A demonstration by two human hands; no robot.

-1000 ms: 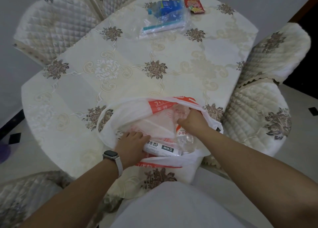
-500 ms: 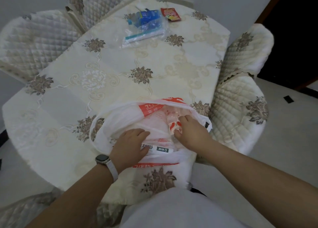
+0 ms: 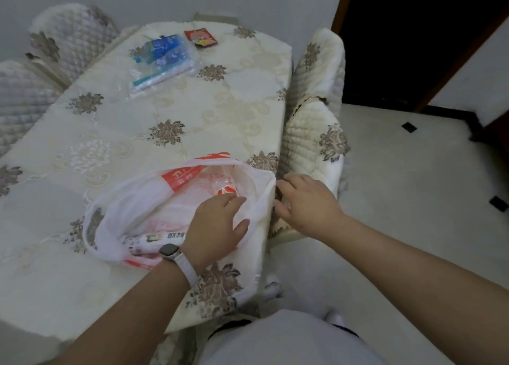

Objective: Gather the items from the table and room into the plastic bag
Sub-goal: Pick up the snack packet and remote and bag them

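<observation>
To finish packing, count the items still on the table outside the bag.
2: a clear pouch of blue things and a red sachet, both at the far end.

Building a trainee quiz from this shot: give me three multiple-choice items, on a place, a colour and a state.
1. Where does the red packet lie? A at the far end of the table; B on the floor; C on a chair.
2. What colour is the watch strap? A black; B white; C red.
3. How is the plastic bag? A knotted shut; B hanging from a chair; C open on the table.
Answers: 1 A, it lies beside the clear pouch; 2 B, the band on the wrist is white; 3 C, its mouth gapes, contents showing.
</observation>
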